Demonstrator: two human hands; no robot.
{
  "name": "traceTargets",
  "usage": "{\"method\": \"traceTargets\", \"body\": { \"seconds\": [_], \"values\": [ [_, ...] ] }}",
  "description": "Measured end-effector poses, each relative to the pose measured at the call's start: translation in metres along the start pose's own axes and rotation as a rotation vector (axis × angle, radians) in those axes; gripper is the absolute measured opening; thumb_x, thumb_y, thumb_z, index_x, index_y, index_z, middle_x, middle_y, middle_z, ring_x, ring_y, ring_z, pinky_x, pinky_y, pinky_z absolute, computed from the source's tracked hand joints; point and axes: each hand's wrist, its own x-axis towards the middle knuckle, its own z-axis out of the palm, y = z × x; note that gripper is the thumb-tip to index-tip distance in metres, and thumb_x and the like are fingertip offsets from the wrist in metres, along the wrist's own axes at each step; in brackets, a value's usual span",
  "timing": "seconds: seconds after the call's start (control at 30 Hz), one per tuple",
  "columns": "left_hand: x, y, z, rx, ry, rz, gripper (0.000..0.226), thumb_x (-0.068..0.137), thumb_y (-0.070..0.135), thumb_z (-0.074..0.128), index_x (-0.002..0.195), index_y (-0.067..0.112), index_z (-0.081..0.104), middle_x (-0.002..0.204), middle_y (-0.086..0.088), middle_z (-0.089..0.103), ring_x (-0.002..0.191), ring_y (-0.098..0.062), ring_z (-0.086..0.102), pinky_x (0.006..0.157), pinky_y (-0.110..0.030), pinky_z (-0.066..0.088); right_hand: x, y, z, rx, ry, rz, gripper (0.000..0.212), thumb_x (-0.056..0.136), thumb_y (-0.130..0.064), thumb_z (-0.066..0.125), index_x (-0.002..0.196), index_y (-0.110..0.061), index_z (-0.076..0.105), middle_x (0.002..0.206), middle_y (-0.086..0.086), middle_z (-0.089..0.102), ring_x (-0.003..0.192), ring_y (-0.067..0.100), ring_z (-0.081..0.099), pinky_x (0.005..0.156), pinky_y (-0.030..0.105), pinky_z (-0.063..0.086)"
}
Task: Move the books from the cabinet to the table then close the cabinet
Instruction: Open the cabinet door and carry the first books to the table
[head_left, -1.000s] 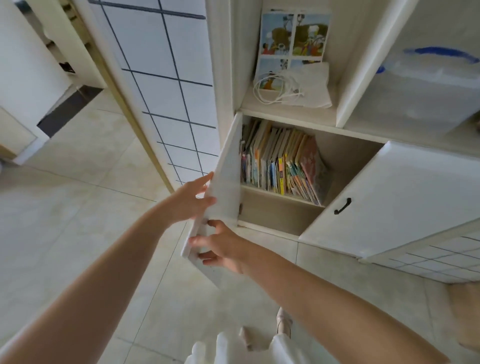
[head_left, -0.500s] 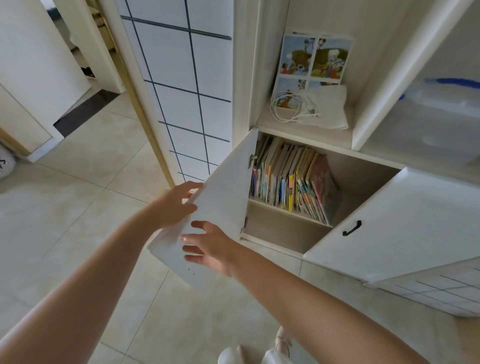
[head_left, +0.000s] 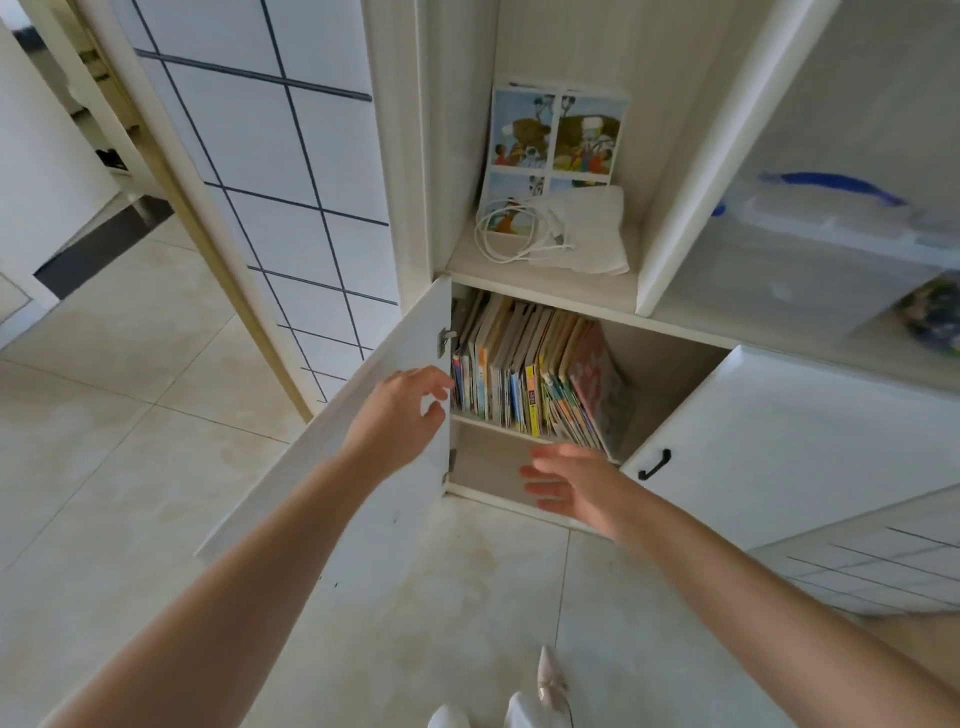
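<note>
A row of thin, colourful books (head_left: 535, 374) stands on the upper shelf of the low white cabinet (head_left: 670, 364), leaning left. The left cabinet door (head_left: 332, 452) is swung wide open. My left hand (head_left: 397, 415) hovers in front of that door's hinge edge, just left of the books, its fingers loosely curled and holding nothing. My right hand (head_left: 571, 483) reaches below the books in front of the lower compartment, fingers straight and spread, and holds nothing. The right door (head_left: 779, 447) with a black handle (head_left: 655, 464) also stands open.
On the open shelf above lie a picture book (head_left: 558, 135), a white cable (head_left: 519, 234) and folded paper (head_left: 592, 234). A plastic box with a blue handle (head_left: 831, 208) sits at the right. Left is a grid-patterned panel (head_left: 260, 171); tiled floor (head_left: 130, 415) lies below.
The left door has swung from half open to wide open. Both hands have let go of it and moved right toward the books.
</note>
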Motion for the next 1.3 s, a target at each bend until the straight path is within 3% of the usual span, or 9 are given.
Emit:
{"method": "traceTargets", "body": {
  "seconds": [0.23,0.37,0.63,0.77,0.87,1.0,1.07,1.17,1.3],
  "values": [
    [0.034,0.029,0.087,-0.145,-0.181,-0.236,0.029,0.094,0.009,0.056,0.121,0.019,0.062,0.113,0.001,0.067,0.104,-0.012,0.061,0.091,-0.02,0.046,0.032,-0.022,-0.092,-0.128,0.13,0.013,0.022,0.093,-0.011,0.06,0.115,-0.01,0.061,0.114,0.013,0.067,0.109,0.03,0.062,0.101,0.045,0.048],
    [0.054,0.039,0.137,-0.224,-0.185,-0.333,0.03,0.094,0.004,0.053,0.12,0.014,0.063,0.118,0.0,0.066,0.098,-0.005,0.058,0.086,-0.013,0.042,0.077,-0.036,-0.137,-0.187,0.11,0.047,0.026,0.091,-0.01,0.061,0.117,-0.01,0.061,0.115,0.014,0.066,0.108,0.029,0.062,0.091,0.039,0.052],
    [0.097,0.044,0.239,-0.381,-0.146,-0.518,0.036,0.09,0.002,0.057,0.124,0.011,0.06,0.122,-0.004,0.064,0.108,-0.015,0.06,0.095,-0.024,0.045,0.17,-0.061,-0.162,-0.418,0.088,0.043,0.013,0.096,-0.018,0.054,0.088,-0.027,0.06,0.108,0.006,0.062,0.106,0.023,0.06,0.094,0.039,0.051],
    [0.116,0.042,0.287,-0.483,-0.093,-0.621,0.049,0.088,0.006,0.062,0.134,0.016,0.051,0.134,-0.005,0.058,0.117,-0.019,0.057,0.101,-0.034,0.048,0.219,-0.073,-0.157,-0.432,0.178,0.01,0.008,0.096,-0.029,0.053,0.099,-0.023,0.056,0.116,0.006,0.059,0.102,0.022,0.056,0.081,0.037,0.049],
    [0.132,0.039,0.317,-0.544,-0.05,-0.632,0.06,0.087,0.008,0.065,0.141,0.016,0.042,0.142,-0.006,0.051,0.129,-0.023,0.05,0.106,-0.038,0.043,0.256,-0.08,-0.152,-0.419,0.266,0.045,0.04,0.088,-0.046,0.059,0.12,-0.024,0.046,0.12,0.005,0.052,0.116,0.032,0.052,0.083,0.044,0.048],
    [0.147,0.03,0.353,-0.623,0.054,-0.589,0.077,0.083,0.018,0.072,0.148,0.023,0.03,0.146,-0.003,0.047,0.132,-0.024,0.048,0.104,-0.039,0.042,0.306,-0.072,-0.152,-0.409,0.236,0.11,0.106,0.049,-0.078,0.071,0.136,-0.029,0.036,0.134,0.007,0.049,0.12,0.039,0.049,0.092,0.058,0.047],
    [0.151,0.024,0.366,-0.67,0.118,-0.578,0.087,0.08,0.028,0.075,0.15,0.028,0.023,0.147,-0.002,0.047,0.133,-0.023,0.046,0.105,-0.044,0.04,0.318,-0.07,-0.144,-0.349,0.199,0.152,0.094,0.063,-0.07,0.07,0.137,-0.024,0.037,0.132,0.012,0.049,0.117,0.043,0.05,0.092,0.062,0.045],
    [0.154,0.019,0.379,-0.736,0.16,-0.574,0.092,0.079,0.03,0.076,0.15,0.031,0.017,0.146,-0.002,0.047,0.132,-0.024,0.047,0.105,-0.046,0.041,0.326,-0.069,-0.134,-0.359,0.168,0.172,0.098,0.056,-0.071,0.073,0.135,-0.023,0.04,0.129,0.016,0.05,0.113,0.045,0.052,0.089,0.072,0.042],
    [0.153,0.018,0.395,-0.797,0.259,-0.549,0.084,0.081,0.029,0.075,0.145,0.034,0.021,0.141,0.001,0.052,0.126,-0.017,0.051,0.098,-0.037,0.045,0.329,-0.064,-0.135,-0.419,0.145,0.126,0.053,0.068,-0.062,0.074,0.092,-0.021,0.052,0.106,0.011,0.058,0.106,0.041,0.055,0.087,0.071,0.045]
  ]
}}
